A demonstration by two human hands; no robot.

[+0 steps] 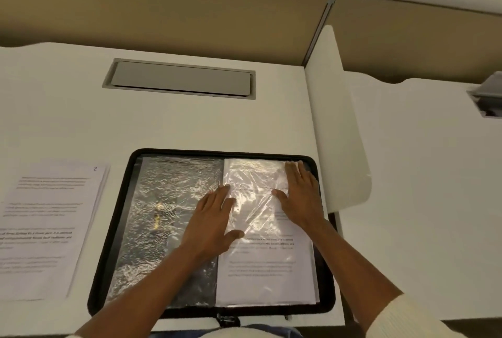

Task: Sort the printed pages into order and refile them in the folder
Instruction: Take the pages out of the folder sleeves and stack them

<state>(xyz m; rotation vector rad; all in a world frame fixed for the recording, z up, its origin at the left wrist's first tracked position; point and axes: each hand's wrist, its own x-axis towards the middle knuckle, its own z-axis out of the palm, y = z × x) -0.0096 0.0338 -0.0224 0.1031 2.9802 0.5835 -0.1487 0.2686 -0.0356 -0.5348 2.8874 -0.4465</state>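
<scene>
White desk [244,126] with tan partition walls behind it carried an open black zip folder [108,229] near its front edge. Inside, the left side showed an empty crinkled plastic sleeve [163,202], and the right sleeve held a printed page [266,269]. Both hands lay flat on that right sleeve with straight fingers, the left hand [213,218] near the spine, the right hand [301,193] higher. More printed pages [46,229], the top one numbered 2, lay left of the folder.
</scene>
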